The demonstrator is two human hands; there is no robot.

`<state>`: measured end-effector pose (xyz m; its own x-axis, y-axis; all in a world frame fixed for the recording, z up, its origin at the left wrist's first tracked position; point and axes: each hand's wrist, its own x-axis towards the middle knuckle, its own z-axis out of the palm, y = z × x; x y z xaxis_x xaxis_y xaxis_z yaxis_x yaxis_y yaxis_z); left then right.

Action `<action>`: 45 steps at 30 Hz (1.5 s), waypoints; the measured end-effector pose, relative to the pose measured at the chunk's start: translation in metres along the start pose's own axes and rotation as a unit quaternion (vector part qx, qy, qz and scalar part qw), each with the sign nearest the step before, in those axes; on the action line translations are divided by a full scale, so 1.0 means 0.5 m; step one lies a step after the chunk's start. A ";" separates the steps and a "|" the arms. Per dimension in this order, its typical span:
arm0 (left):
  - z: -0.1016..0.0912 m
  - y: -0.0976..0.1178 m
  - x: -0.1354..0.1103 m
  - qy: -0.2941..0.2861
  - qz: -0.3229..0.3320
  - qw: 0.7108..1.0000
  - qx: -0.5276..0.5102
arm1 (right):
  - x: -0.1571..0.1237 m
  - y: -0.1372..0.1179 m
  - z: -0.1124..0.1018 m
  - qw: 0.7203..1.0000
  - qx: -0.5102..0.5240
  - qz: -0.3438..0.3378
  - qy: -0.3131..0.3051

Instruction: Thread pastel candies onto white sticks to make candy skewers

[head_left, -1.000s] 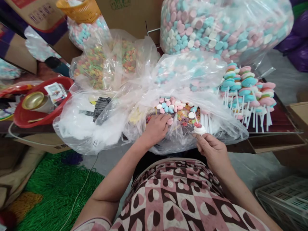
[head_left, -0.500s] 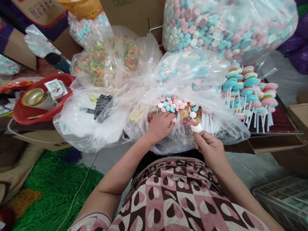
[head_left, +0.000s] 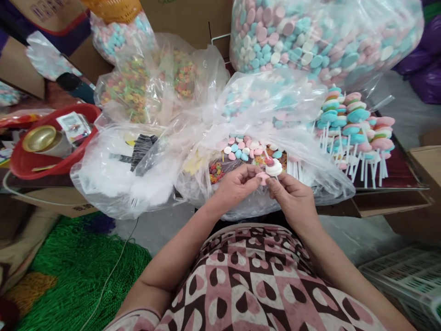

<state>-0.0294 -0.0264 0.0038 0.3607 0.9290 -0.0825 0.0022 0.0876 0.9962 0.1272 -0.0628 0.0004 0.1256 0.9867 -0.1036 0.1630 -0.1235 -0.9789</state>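
My right hand (head_left: 295, 196) pinches a marshmallow skewer (head_left: 274, 168), which carries a white swirled piece and a red one, with a pale stick poking out above. Between the thumb and fingers of my left hand (head_left: 236, 187) is a pink marshmallow (head_left: 262, 178), held close beside the skewer; whether the two touch I cannot tell. Behind my hands, loose pink, blue and white marshmallows (head_left: 241, 148) lie in an open plastic bag. Colourful gummy rings (head_left: 217, 172) sit just past my left fingers. White sticks (head_left: 295, 171) stand to the right, partly under plastic.
Finished-looking marshmallow skewers (head_left: 358, 115) are piled at the right. A large marshmallow bag (head_left: 324, 41) stands behind, with a bag of gummy rings (head_left: 138, 92) to its left. A red basin (head_left: 20, 168) holds a gold bowl. Green cords (head_left: 79, 271) cover the floor at lower left.
My left hand has lifted a pink marshmallow from near the loose ones and brought it right, towards the skewer. My right hand has shifted slightly left and tilted the skewer.
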 end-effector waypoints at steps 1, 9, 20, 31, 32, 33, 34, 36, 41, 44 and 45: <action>0.003 -0.001 -0.003 -0.004 -0.005 1.000 -0.026 | 0.000 0.002 0.000 1.000 0.004 0.008 -0.002; 0.007 -0.010 -0.001 0.006 -0.046 0.992 -0.121 | 0.000 0.006 -0.001 0.999 0.033 0.017 0.001; -0.005 -0.030 0.027 0.105 -0.062 0.971 -0.207 | -0.106 -0.001 -0.068 0.988 -0.056 0.079 -0.125; 0.010 -0.032 0.013 0.100 0.006 0.991 -0.087 | -0.104 -0.002 -0.060 0.989 -0.066 0.094 -0.092; 0.010 -0.030 0.010 0.100 0.026 0.993 -0.049 | -0.105 -0.001 -0.061 0.988 -0.063 0.101 -0.095; 0.010 -0.028 0.007 0.099 0.048 0.994 -0.004 | -0.106 -0.001 -0.061 0.988 -0.061 0.107 -0.097; 0.010 -0.026 0.004 0.096 0.067 0.992 0.041 | -0.108 -0.001 -0.061 0.987 -0.058 0.112 -0.099; 0.010 -0.025 -0.002 0.090 0.093 0.985 0.116 | -0.110 -0.003 -0.060 0.986 -0.052 0.120 -0.099; 0.014 -0.031 -0.007 0.108 0.155 0.953 0.237 | -0.115 -0.015 -0.053 0.983 -0.023 0.156 -0.097; 0.019 -0.033 -0.007 0.112 0.146 0.956 0.228 | -0.118 -0.016 -0.049 0.981 0.000 0.165 -0.100; 0.021 -0.033 -0.007 0.110 0.136 0.960 0.218 | -0.119 -0.015 -0.048 0.982 0.007 0.162 -0.097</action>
<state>-0.0209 -0.0349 -0.0121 0.1978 0.9540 0.2251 0.3429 -0.2825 0.8959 0.1419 -0.1231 0.0180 -0.0196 0.8976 -0.4403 0.1313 -0.4343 -0.8911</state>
